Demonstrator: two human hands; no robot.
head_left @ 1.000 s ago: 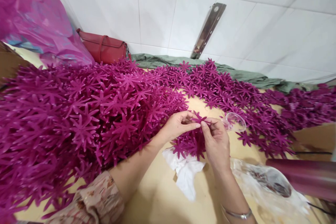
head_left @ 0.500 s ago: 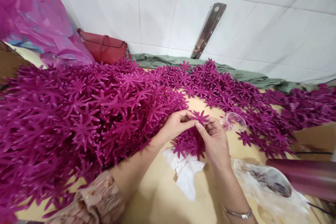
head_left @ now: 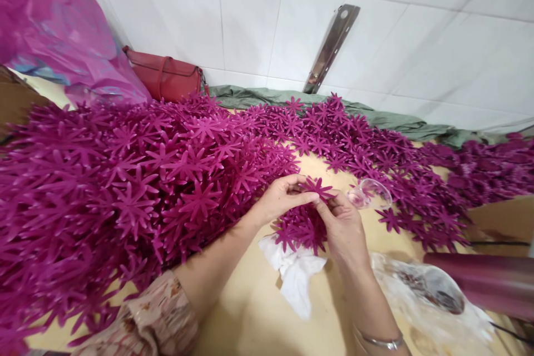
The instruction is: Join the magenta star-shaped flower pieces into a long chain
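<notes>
My left hand [head_left: 280,198] and my right hand [head_left: 342,228] meet over the table, both pinching one magenta star-shaped flower piece [head_left: 319,186] between thumb and fingers. Just under the hands lies a small heap of the same flower pieces [head_left: 301,230], resting partly on a white cloth [head_left: 294,271]. A huge pile of magenta flower pieces [head_left: 125,178] fills the left half of the table and reaches almost to my left wrist. A small clear plastic cup [head_left: 369,193] lies just right of my right hand's fingers.
More flower pieces [head_left: 375,144] spread along the back to the right. A red bag [head_left: 164,75], green cloth [head_left: 375,117] and a metal bracket [head_left: 329,47] are by the tiled wall. A clear plastic bag [head_left: 434,295] and a dark red tube [head_left: 484,283] lie at right.
The flower piece has turned from edge-on to face-up between my fingers, and my right hand has shifted slightly lower and left. The piles have not moved.
</notes>
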